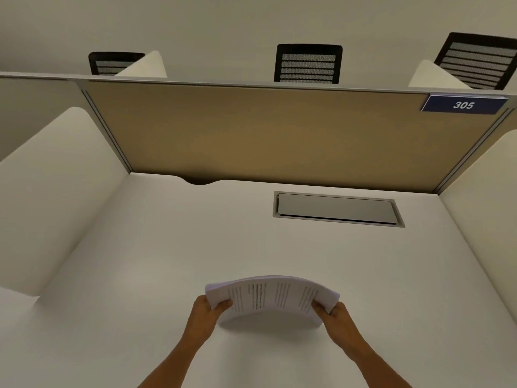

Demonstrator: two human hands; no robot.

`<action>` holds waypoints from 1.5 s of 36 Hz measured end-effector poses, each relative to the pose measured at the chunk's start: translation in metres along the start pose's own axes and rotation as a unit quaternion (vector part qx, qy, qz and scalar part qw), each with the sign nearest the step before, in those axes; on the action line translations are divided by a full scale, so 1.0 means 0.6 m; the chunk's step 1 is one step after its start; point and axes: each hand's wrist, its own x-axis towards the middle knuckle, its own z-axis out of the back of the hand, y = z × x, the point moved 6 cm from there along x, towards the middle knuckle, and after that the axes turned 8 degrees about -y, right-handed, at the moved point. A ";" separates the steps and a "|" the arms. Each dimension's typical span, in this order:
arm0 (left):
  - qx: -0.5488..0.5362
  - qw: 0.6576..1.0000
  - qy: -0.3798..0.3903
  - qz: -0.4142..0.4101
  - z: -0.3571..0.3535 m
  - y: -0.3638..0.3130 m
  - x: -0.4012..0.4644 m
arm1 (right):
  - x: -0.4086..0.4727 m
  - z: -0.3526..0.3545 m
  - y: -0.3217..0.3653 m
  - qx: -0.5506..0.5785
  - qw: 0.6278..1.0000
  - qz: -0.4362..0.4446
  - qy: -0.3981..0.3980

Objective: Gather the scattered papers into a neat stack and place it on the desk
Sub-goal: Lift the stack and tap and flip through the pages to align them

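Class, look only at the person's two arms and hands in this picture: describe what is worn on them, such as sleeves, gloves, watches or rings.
Both forearms are bare up to the bottom edge of the picture; no sleeve shows. The left hand and the right hand wear no gloves. No watch, bracelet or strap shows at either wrist, and no ring shows on the visible fingers, though most are hidden.

Both bare forearms reach forward, the left hand (210,306) and right hand (334,313) each curled in a grip, thumbs on top, facing one another.
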 end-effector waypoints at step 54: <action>0.131 0.956 0.264 0.001 -0.003 -0.066 -0.012 | 0.088 -0.022 0.245 -0.330 0.888 0.079 0.312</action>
